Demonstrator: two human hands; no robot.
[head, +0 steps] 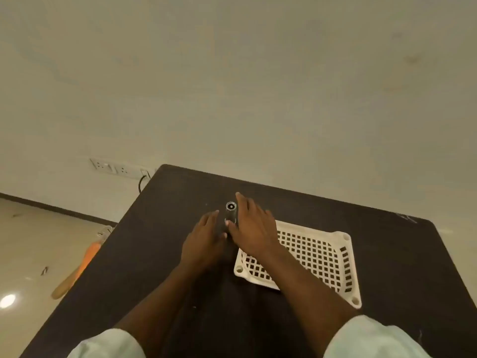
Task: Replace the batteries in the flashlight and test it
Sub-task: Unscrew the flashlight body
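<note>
- Flashlight (230, 212) stands upright on the dark table (160, 228), lens end up, just beyond the white plastic basket (333, 257).
- Right hand (254, 228) has its fingers straight against the barrel, a loose grip (probably just steadying it).
- Left hand (204, 241) sits open alongside, holding nothing.
- No batteries visible.

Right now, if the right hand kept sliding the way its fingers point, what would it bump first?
Probably nothing: past the right hand lies only bare table, then the wall. The flashlight sits beside it.
</note>
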